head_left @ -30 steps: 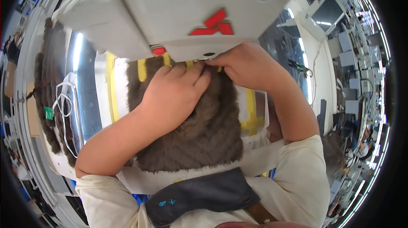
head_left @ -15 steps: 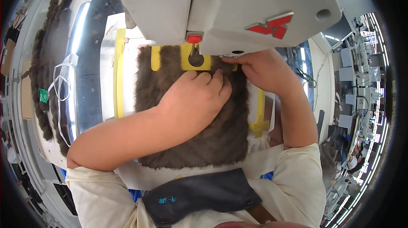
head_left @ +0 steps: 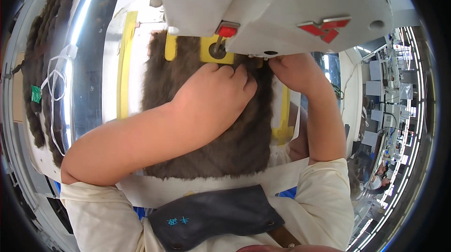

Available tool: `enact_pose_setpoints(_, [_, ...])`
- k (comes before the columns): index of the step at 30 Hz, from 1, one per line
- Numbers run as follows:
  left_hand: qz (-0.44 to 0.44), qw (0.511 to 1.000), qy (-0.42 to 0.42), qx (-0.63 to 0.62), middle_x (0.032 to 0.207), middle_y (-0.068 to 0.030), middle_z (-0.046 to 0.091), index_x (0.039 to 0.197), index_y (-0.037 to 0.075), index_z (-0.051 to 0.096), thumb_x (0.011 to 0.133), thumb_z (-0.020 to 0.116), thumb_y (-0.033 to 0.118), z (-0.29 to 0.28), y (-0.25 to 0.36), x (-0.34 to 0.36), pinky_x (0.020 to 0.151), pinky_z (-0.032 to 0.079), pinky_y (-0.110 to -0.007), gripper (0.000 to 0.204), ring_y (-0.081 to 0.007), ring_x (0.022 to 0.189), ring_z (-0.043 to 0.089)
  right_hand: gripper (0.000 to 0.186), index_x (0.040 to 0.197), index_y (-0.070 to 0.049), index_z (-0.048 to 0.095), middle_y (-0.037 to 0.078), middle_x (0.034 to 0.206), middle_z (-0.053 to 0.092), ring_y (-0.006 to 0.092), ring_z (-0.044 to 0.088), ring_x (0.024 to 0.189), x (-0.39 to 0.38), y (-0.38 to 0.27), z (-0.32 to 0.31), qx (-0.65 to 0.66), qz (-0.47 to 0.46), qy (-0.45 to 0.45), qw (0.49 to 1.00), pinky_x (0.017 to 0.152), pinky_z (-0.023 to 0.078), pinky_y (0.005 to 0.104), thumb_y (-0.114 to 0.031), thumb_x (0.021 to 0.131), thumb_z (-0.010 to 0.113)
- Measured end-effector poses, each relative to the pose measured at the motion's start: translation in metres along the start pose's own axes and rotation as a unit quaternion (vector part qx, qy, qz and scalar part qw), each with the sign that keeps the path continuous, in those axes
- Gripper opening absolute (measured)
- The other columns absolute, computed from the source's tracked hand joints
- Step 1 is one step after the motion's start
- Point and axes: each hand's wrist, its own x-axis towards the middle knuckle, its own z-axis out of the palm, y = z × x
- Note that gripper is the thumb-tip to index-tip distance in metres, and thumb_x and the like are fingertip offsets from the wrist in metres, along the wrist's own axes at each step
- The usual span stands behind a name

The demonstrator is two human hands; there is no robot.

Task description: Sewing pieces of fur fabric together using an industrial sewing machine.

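A brown fur piece [head_left: 211,158] lies under the white machine head [head_left: 300,7], over a yellow plate [head_left: 205,54] with a round dark opening. My left hand [head_left: 213,92] rests on the fur just in front of that plate, its fingers curled and closed on the pile. Beside the far right edge of the fur, my right hand [head_left: 298,73] is closed, its fingertips pinched at the fur close under the machine head. The tips of the right fingers are partly hidden. A red part [head_left: 227,30] sits above a metal rod over the opening.
Strips of yellow tape [head_left: 125,73] mark the white work surface left and right of the fur. More dark fur strips [head_left: 42,64] lie at the far left beside a white cord [head_left: 57,80]. Benches and a person [head_left: 377,180] appear at the right.
The whole view has shifted slightly, with the machine head now further right. My right index finger, stretched over the fur before, has drawn back to the right. The left hand keeps its hold.
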Motion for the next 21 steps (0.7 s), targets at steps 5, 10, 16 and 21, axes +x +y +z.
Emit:
enact_pose_setpoints(5, [-0.012,1.0,-0.009,0.008,0.126,-0.0146,0.066,0.129,-0.001,0.059,0.082,0.062,0.014,0.0,-0.006,0.006,0.085,0.051,-0.035,0.05,-0.0221,0.094,0.065,0.023,0.109,-0.005,0.071,0.019,0.102,0.072,0.0415,0.066,0.098,0.009,0.021,0.007,-0.065,-0.056,0.058,0.995,0.085,0.053,0.0464,-0.01,0.089,0.061])
enact_pose_setpoints(10, [-0.025,0.999,-0.032,0.004,0.125,-0.0153,0.066,0.129,-0.003,0.058,0.083,0.061,0.013,-0.003,-0.011,0.009,0.085,0.051,-0.034,0.049,-0.023,0.093,0.066,0.024,0.11,-0.005,0.071,0.017,0.106,0.073,0.0381,0.067,0.101,0.018,0.025,0.005,-0.088,-0.02,0.031,0.995,0.087,0.053,0.0442,-0.009,0.087,0.066])
enact_pose_setpoints(16, [-0.025,0.998,0.007,0.056,0.122,-0.016,0.067,0.128,-0.003,0.059,0.083,0.062,0.013,-0.001,-0.014,0.001,0.081,0.052,-0.034,0.049,-0.0227,0.086,0.068,0.027,0.113,-0.007,0.072,0.015,0.109,0.072,0.0356,0.067,0.104,0.027,0.026,0.008,-0.131,-0.01,0.013,0.991,0.09,0.052,0.0423,-0.013,0.087,0.07])
enact_pose_setpoints(21, [-0.036,0.999,0.001,0.039,0.122,-0.0154,0.067,0.127,-0.003,0.06,0.081,0.062,0.011,-0.004,-0.011,0.003,0.082,0.052,-0.035,0.048,-0.023,0.086,0.068,0.027,0.116,-0.007,0.072,0.016,0.111,0.072,0.0337,0.067,0.104,0.026,0.034,0.016,-0.059,-0.004,0.004,0.998,0.091,0.053,0.0414,-0.012,0.089,0.069])
